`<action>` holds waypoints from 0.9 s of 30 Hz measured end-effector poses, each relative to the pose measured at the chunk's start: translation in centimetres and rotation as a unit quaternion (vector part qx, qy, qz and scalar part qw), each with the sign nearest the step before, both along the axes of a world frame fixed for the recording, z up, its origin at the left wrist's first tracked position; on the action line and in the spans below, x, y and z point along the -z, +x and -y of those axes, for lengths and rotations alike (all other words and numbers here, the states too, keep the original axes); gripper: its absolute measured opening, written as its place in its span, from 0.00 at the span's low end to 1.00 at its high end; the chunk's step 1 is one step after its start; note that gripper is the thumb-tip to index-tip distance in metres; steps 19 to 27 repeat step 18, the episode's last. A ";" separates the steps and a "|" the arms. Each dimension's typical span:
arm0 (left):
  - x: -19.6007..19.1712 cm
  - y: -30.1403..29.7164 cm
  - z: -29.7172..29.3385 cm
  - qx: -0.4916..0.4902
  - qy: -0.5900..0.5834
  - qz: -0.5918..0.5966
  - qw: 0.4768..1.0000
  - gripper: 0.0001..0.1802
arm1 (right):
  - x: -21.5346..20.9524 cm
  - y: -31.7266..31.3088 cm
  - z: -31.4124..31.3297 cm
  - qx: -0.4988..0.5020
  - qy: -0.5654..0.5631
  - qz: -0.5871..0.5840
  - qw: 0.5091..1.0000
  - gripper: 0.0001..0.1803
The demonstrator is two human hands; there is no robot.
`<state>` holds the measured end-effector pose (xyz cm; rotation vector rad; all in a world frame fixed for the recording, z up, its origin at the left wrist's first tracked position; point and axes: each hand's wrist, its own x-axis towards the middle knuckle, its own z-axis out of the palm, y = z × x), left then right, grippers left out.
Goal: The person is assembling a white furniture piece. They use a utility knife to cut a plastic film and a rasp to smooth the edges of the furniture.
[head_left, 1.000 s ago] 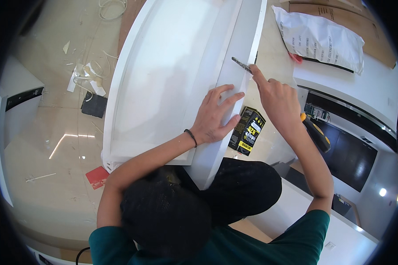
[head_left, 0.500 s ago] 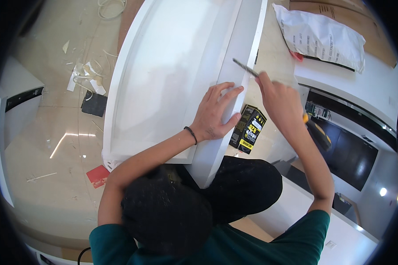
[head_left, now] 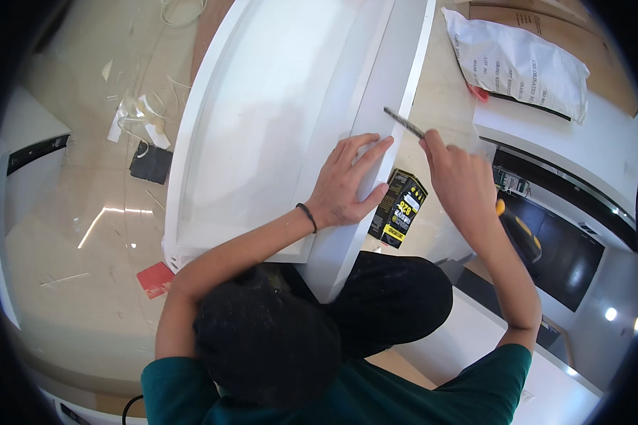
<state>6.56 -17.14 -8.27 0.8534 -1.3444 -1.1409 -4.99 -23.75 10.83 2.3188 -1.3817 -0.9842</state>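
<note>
A large white framed panel (head_left: 262, 142) stretches away from me, its near corner resting between my knees. My left hand (head_left: 346, 183) lies with fingers spread on the panel's right-hand rim. Gripped in my right hand (head_left: 461, 180) is a slim, dark grey metal file (head_left: 406, 124). Its tip points left over the panel's side strip; I cannot tell whether it touches. The file's black and yellow handle (head_left: 521, 234) shows beyond my right forearm, and the middle of the tool is hidden by my hand.
On the floor right of the panel lies a black and yellow box (head_left: 398, 209). A white printed sack (head_left: 514, 67) rests at the far right. To the left are a dark square pad (head_left: 151, 164), paper scraps with thin tubing (head_left: 145, 120), and a red card (head_left: 156, 280).
My right hand and the file have shifted slightly right and toward me. My left hand stays in place on the panel rim.
</note>
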 end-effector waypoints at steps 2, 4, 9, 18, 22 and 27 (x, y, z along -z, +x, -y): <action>0.1 -0.1 0.1 -0.003 -0.008 0.005 1.000 0.38 | 0.0 0.0 -0.9 0.013 0.002 -0.014 1.000 0.11; 0.1 -0.2 0.2 0.007 -0.007 0.004 1.000 0.37 | 0.9 -0.1 -0.5 0.001 -0.007 -0.002 1.000 0.11; -0.1 -0.5 0.1 -0.004 -0.015 -0.006 1.000 0.35 | 2.9 -0.6 1.7 -0.029 -0.034 0.028 0.999 0.11; 0.5 -0.5 -0.2 0.013 -0.008 0.010 1.000 0.33 | 2.3 -1.2 -0.4 -0.015 -0.028 0.037 0.999 0.12; 0.5 -0.5 -0.2 0.013 -0.008 0.010 1.000 0.33 | 2.3 -1.2 -0.4 -0.015 -0.028 0.037 0.999 0.12; 0.5 -0.5 -0.2 0.013 -0.008 0.010 1.000 0.33 | 2.3 -1.2 -0.4 -0.015 -0.028 0.037 0.999 0.12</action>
